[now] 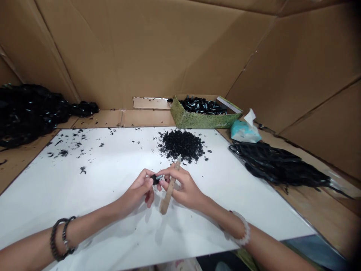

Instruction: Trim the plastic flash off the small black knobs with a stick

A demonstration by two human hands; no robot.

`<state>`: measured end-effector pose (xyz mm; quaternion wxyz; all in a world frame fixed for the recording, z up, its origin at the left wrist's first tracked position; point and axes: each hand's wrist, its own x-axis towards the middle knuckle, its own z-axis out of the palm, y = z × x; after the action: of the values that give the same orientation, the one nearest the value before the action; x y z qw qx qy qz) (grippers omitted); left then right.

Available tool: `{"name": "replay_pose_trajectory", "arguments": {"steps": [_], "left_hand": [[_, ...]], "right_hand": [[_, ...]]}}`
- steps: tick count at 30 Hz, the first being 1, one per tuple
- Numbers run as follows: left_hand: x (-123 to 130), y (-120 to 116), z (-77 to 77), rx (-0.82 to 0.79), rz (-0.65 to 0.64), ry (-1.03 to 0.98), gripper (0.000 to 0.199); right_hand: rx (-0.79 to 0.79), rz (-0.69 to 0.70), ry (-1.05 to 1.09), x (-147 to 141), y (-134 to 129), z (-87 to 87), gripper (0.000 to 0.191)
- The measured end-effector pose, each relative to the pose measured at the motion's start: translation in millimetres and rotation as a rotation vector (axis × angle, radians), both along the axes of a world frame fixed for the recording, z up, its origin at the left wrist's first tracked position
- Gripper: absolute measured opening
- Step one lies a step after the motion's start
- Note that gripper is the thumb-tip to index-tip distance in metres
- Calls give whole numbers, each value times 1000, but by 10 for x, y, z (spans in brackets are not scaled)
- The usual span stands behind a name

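Here we go: the left hand [138, 192] has its fingers [146, 177] pinched narrow on a small black piece [156, 179] with a pale teal tip, though it's hard to make out at this size. The right hand [184, 188] has its fingers [172, 174] curled around a flat wooden stick [168, 194], right beside that piece. Just ahead of the fingers sits a heap of black curled scraps [180, 145] on a white sheet [84, 199] over the table [17, 169], with a green patterned box [204, 119] of black pieces beyond and black bundles [279, 165] off to the right.
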<state>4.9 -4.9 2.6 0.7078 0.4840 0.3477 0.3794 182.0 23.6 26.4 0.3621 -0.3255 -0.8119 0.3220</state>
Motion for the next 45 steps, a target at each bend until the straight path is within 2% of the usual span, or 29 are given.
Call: {"name": "replay_pose_trajectory", "arguments": {"steps": [3,7,10,14,17,20,21,23,25,28,31,35,38,41,45], "left_hand": [[0,4,2,-11,1,-4,26],[-7,-1,23,-29,2,8,25],[-14,0,33,-46,1,23,26],[-6,16,20,-44,9,-9,27],[13,21,2,-14,70,8,27],[5,25,2,56,81,96,28],[-8,31,11,86,32,132,27],[-50,56,40,139,-174,163,25],[-97,96,72,152,-363,110,27],[-142,155,97,83,-473,-5,30],[-147,187,76,-3,-438,-121,33],[-144,203,11,-80,-397,-175,33],[-156,208,-15,-111,-391,-178,33],[-167,208,1,-138,-368,-157,34],[-164,196,45,-152,-339,-159,32]], "right_hand": [[-138,12,64,-30,-10,-20,13],[-426,13,196,-63,-13,-88,15],[-505,-3,237,-74,-14,-145,19],[-448,-59,213,-97,-42,-176,20],[-392,-73,212,-97,-71,-137,20],[-207,-42,152,-32,-68,-44,16],[-134,-28,128,2,-56,-8,15],[-47,-4,93,71,-22,53,13],[-68,4,74,118,20,80,13],[-172,-1,66,126,76,53,15],[-179,13,31,99,96,5,14],[15,2,-37,86,68,-3,10],[100,23,-17,80,36,12,17],[95,76,5,59,5,10,20],[53,46,51,19,-32,-29,20]]}}
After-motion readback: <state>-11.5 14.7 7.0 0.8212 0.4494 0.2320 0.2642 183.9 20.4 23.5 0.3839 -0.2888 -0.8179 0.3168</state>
